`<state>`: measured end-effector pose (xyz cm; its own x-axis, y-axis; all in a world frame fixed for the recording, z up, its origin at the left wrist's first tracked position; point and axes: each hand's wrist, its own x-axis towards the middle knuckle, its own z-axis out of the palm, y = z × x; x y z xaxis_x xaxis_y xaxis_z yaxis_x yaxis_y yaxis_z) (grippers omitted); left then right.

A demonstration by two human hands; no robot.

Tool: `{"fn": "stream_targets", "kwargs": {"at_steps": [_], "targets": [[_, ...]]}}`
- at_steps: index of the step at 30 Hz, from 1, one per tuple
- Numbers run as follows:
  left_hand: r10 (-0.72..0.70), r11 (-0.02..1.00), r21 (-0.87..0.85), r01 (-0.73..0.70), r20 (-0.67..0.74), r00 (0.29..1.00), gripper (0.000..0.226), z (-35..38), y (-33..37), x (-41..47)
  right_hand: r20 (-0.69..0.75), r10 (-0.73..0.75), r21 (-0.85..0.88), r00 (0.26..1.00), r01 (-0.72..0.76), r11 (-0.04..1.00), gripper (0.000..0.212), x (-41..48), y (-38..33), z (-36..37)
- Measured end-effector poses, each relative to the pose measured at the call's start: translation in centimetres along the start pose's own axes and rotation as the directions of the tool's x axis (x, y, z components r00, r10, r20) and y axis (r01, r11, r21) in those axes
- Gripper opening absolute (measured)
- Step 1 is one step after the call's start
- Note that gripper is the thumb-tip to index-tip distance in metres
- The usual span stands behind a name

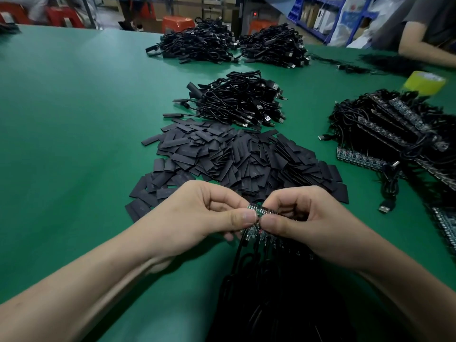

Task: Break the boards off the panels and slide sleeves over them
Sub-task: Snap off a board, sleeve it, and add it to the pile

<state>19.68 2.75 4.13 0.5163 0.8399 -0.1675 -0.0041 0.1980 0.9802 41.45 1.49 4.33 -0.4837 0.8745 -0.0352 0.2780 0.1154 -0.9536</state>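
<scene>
**Q:** Where are the hands?

**A:** Low in the middle and close together. The left hand (pixel 207 213) and the right hand (pixel 303 218) each pinch one end of a small green panel (pixel 259 210) of circuit boards. The thumbs lie on top and almost touch, and the fingers curl behind.

**Q:** Is anything attached to it?
**A:** Yes. Black cables (pixel 259 287) hang from the boards towards the person's lap, over the near edge of the green counter (pixel 74 119).

**Q:** Which step is this?
**A:** It looks like the break-off. The thumbs sit on either side of what seems to be a joint between boards, and neither hand holds a sleeve.

**Q:** What does the next move need?
**A:** Probably a firm bend across that joint, gripped close to the line, until the end board snaps free. One hand could then let go and reach forward for a sleeve to slide over the board.

**Q:** Where are the sleeves?
**A:** A broad heap of flat black sleeves (pixel 234 154) lies just beyond the hands. Behind it is a pile of bundled cables (pixel 241 102). To the right is a stack of more panels (pixel 394 127) with cables attached, and a yellow roll of tape (pixel 424 82) sits past it. Another person's arm (pixel 424 49) rests at the far right corner.
</scene>
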Motion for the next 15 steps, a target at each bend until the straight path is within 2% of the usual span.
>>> {"fn": "stream_targets", "kwargs": {"at_steps": [3,6,8,9,11,12,15], "targets": [[-0.012,0.998,-0.066,0.015,0.041,0.999,0.009,0.2,0.0,-0.1,0.039,-0.016,0.084,0.999,0.012,0.996,0.009,-0.1,-0.1,0.0],[-0.006,0.994,-0.111,0.011,0.046,0.999,0.005,0.0,0.4,-0.2,0.028,0.036,0.035,0.999,-0.036,0.999,0.01,-0.2,-0.4,-0.2],[0.032,0.994,-0.107,-0.034,-0.02,0.999,0.003,-0.4,1.1,-0.2,-0.056,0.073,-0.135,0.996,-0.08,0.988,0.018,-0.4,-0.4,-0.3],[0.073,0.995,-0.067,-0.077,-0.064,0.995,0.007,-0.7,1.4,-0.1,-0.126,0.04,-0.268,0.991,-0.073,0.961,0.024,-0.5,-0.4,0.0],[0.168,0.986,0.036,-0.165,-0.133,0.977,0.018,-0.8,1.8,-0.2,-0.224,-0.144,-0.482,0.964,0.018,0.876,0.037,-0.7,-0.9,1.1],[0.216,0.975,0.084,-0.205,-0.152,0.965,0.019,-0.8,1.9,-0.3,-0.241,-0.221,-0.505,0.945,0.073,0.86,0.04,-0.6,-1.2,1.9],[0.35,0.932,0.145,-0.332,-0.122,0.929,0.013,-0.4,2.1,-0.2,-0.289,-0.227,-0.305,0.93,0.136,0.943,0.028,-0.3,-1.8,3.6]]}}
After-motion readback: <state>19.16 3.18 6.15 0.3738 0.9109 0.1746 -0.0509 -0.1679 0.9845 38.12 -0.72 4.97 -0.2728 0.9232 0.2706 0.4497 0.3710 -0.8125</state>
